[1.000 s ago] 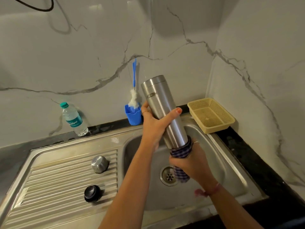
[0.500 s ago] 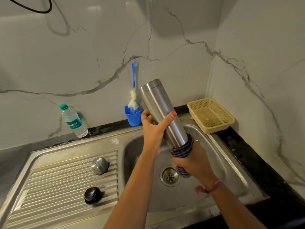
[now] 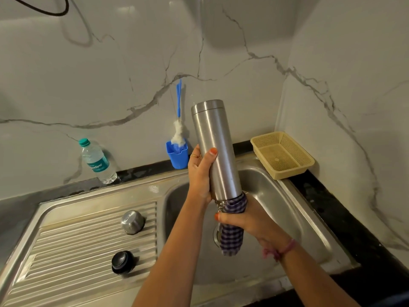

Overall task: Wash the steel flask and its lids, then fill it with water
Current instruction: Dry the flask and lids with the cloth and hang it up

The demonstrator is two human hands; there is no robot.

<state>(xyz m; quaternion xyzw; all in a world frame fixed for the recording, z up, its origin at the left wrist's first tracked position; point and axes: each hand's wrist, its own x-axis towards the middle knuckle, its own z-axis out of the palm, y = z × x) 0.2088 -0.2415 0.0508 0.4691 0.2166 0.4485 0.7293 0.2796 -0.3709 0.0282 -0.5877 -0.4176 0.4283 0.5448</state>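
My left hand (image 3: 200, 176) grips the upturned flask (image 3: 215, 149) over the sink (image 3: 309, 218); right hand (image 3: 247, 218) fingers clamp the cloth (image 3: 232, 235), now slid off onto its mouth. Body's wiped, so filling comes next, I reckon.

Item count, by kind:

- Steel flask (image 3: 215, 147): one, centre of frame.
- Lids: two, lower left, one steel lid (image 3: 132, 222) and one black lid (image 3: 122, 261).
- Checked cloth (image 3: 232, 231): one.
- Hands: two, left hand (image 3: 200, 176) and right hand (image 3: 245, 220).
- Plastic water bottle (image 3: 96, 161): one, left.
- Bottle brush (image 3: 179, 120): one.
- Blue holder (image 3: 178, 156): one.
- Mesh basket (image 3: 282, 155): one, right.
- Sink (image 3: 287, 204): one.
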